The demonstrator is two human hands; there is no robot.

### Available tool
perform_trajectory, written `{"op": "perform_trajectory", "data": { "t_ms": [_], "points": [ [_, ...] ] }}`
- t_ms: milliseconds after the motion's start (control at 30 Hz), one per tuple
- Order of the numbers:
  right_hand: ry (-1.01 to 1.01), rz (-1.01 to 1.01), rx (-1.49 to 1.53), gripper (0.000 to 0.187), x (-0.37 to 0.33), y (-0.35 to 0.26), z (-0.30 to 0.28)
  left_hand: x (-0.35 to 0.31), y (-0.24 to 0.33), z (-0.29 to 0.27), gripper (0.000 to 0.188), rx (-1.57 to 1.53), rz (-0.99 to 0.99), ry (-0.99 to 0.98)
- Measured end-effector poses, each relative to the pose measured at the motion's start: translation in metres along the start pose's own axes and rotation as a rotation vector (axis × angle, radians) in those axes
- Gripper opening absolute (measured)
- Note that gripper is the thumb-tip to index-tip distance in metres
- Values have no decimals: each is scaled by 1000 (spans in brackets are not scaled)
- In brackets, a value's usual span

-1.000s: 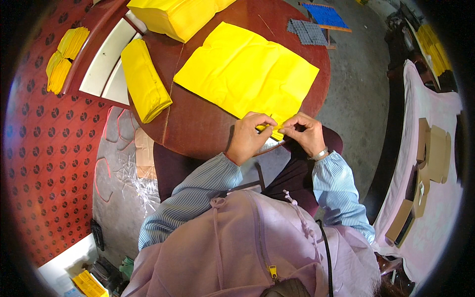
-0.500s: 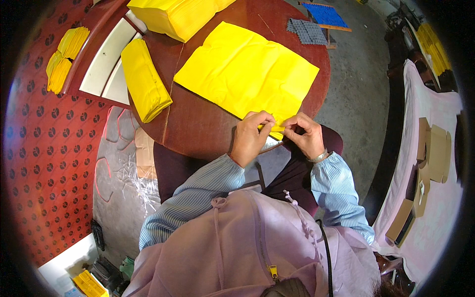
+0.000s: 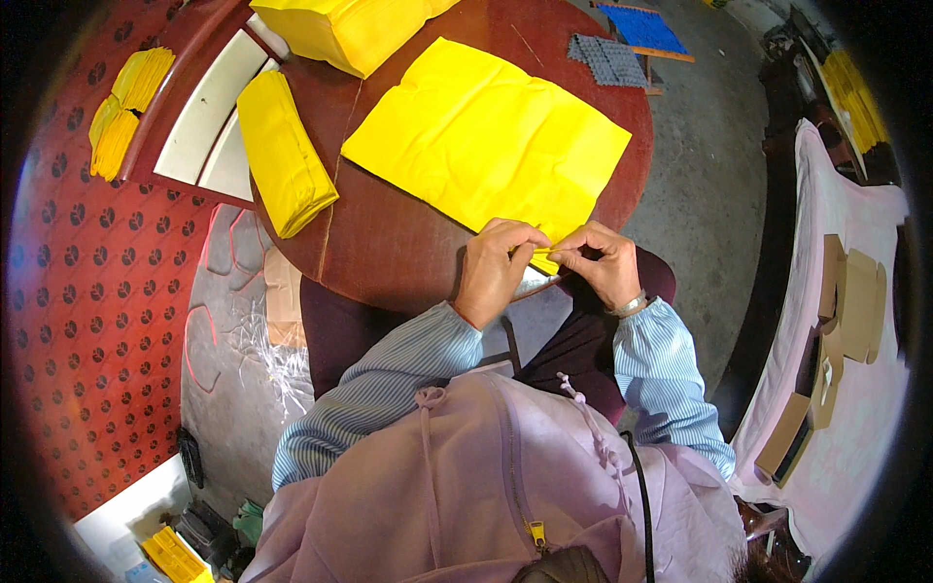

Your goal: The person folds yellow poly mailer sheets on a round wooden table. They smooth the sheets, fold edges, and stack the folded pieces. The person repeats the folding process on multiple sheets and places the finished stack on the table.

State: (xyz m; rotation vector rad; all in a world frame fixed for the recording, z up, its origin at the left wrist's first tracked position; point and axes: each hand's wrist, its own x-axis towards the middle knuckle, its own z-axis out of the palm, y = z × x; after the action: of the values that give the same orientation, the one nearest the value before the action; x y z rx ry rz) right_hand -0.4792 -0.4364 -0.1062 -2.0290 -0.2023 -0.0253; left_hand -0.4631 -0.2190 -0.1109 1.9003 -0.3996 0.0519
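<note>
A large flat yellow sheet (image 3: 496, 136), creased across its middle, lies on the round reddish-brown table (image 3: 389, 262). I cannot tell whether it is paper or cloth. Its near end, a narrow folded part, reaches the table's near edge. There my left hand (image 3: 494, 267) pinches the folded end between thumb and bent fingers. Close beside it, my right hand (image 3: 603, 267) pinches the same strip, thumb against forefinger. The fingertips almost meet and hide much of the fold. A small white patch (image 3: 533, 282) shows just below the fold.
A yellow folded bundle (image 3: 287, 155) lies at the left, with a bigger yellow stack (image 3: 350, 34) behind it. A grey textured mat (image 3: 607, 60) sits at the table's far right edge. More yellow stacks (image 3: 121, 112) are at far left; opened cardboard boxes (image 3: 826, 360) rest on pink cloth at right.
My fingertips have come slightly closer together over the fold, and less of the yellow strip shows between them. The sheet stays almost where it was.
</note>
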Motion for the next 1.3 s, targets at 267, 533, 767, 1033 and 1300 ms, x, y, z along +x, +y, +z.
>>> {"op": "perform_trajectory", "data": {
  "t_ms": [267, 533, 767, 1033, 1300],
  "points": [
    [-28, -51, -27, 11, -2, -1, -5, 0, -2, 0, 17, 15, 21, -10],
    [-102, -112, -57, 12, 2, -6, -11, 2, 2, -2, 14, 59, 62, -25],
    [-97, -285, -206, 14, 2, -12, -15, 2, 3, -3, 17, 20, 62, -19],
    [-97, -279, -186, 12, 6, -12, -18, -3, 5, 6, 29, 32, -87, 45],
    [318, -43, -600, 33, 197, 83, -106, -3, 8, 7, 14, -43, -86, 95]
  ]
}}
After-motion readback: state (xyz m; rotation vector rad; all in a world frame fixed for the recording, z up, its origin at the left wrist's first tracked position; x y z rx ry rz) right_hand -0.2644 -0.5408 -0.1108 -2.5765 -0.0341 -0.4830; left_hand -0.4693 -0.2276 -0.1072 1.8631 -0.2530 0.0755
